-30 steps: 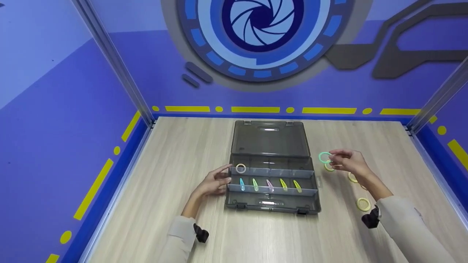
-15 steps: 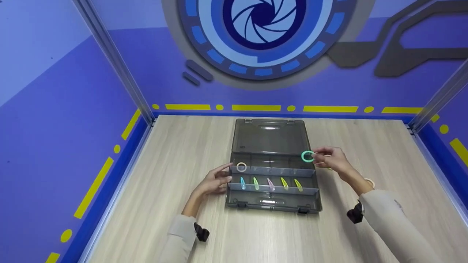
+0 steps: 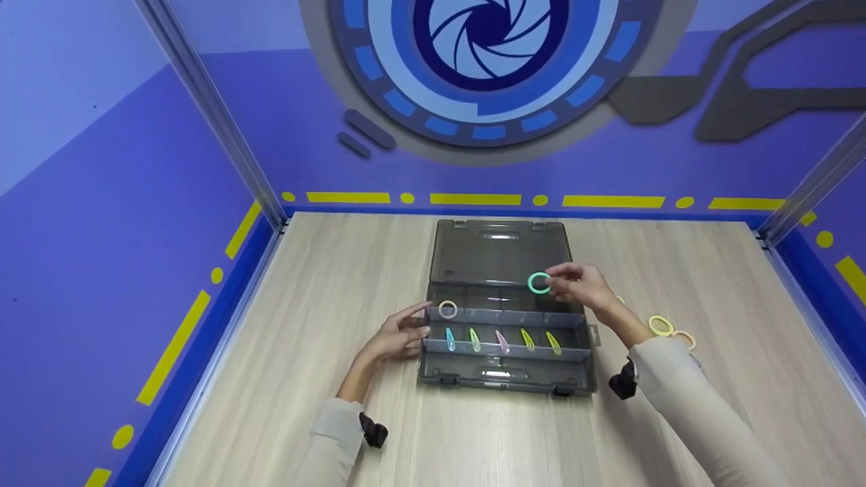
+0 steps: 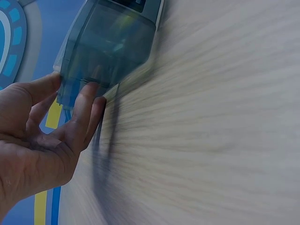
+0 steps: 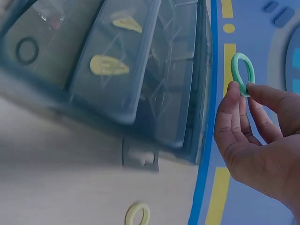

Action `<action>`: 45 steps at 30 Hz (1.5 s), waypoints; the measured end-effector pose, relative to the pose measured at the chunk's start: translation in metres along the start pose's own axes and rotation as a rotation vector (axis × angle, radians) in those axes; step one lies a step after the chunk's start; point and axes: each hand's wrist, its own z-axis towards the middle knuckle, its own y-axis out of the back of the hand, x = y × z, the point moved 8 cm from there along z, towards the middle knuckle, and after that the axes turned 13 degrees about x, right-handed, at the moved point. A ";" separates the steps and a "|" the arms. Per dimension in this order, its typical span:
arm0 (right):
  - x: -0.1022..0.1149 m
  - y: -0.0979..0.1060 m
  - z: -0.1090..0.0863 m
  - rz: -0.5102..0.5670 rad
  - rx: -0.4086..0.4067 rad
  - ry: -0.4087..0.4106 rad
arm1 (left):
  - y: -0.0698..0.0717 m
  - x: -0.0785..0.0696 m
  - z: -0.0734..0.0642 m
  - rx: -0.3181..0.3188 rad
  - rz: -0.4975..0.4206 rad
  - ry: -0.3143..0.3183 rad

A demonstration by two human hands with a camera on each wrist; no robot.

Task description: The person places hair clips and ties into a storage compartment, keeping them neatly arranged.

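A smoky translucent organizer box (image 3: 504,383) lies unfolded on the table, lid leaning back. My left hand (image 3: 394,338) rests against its left side, fingertips and thumb at the wall; in the left wrist view, the fingers (image 4: 86,101) touch the box end. My right hand (image 3: 583,287) pinches a green hair tie (image 3: 539,283) between thumb and fingertips, above the back row of compartments. In the right wrist view the green hair tie (image 5: 243,72) stands upright. A beige hair tie (image 3: 448,309) sits at the back row's left end. Several snap hair clips (image 3: 501,341) line the middle row.
Right of the box, a yellow hair tie (image 3: 661,325) and a pale orange one (image 3: 685,339) lie on the wooden table (image 3: 325,270), partly beside my right sleeve (image 3: 683,392). A side latch (image 3: 595,335) juts from the box. Blue panels (image 3: 270,122) wall in the table.
My right hand has carried the green hair tie leftward from the table's right side to over the box's back row. My left hand has stayed at the box's left side.
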 end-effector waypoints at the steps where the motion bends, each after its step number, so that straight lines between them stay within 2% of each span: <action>1: 0.001 -0.003 0.002 0.010 0.009 0.007 | 0.000 0.000 0.000 0.000 -0.001 0.001; 8: 0.008 -0.022 0.017 0.102 0.069 0.080 | 0.000 -0.002 -0.001 0.000 0.000 -0.004; 12: 0.010 -0.032 0.025 0.095 0.080 0.107 | 0.000 0.001 0.000 0.002 -0.012 0.000; 15: 0.010 -0.039 0.031 0.092 0.077 0.098 | 0.000 0.002 0.000 0.001 -0.018 0.004; 19: 0.011 -0.048 0.039 0.078 0.078 0.094 | 0.002 0.002 0.001 -0.015 0.013 0.014; 29: 0.017 -0.069 0.047 -0.004 0.044 0.074 | 0.001 0.001 0.001 -0.006 0.045 -0.006; 34: 0.014 -0.081 0.050 -0.064 0.031 0.042 | 0.002 0.003 0.002 0.002 0.022 -0.004; 39: 0.012 -0.090 0.054 -0.168 -0.004 0.045 | -0.001 0.003 0.002 0.009 -0.003 -0.001; 45: 0.011 -0.097 0.056 -0.256 -0.062 -0.016 | 0.000 0.003 0.001 0.002 -0.043 0.000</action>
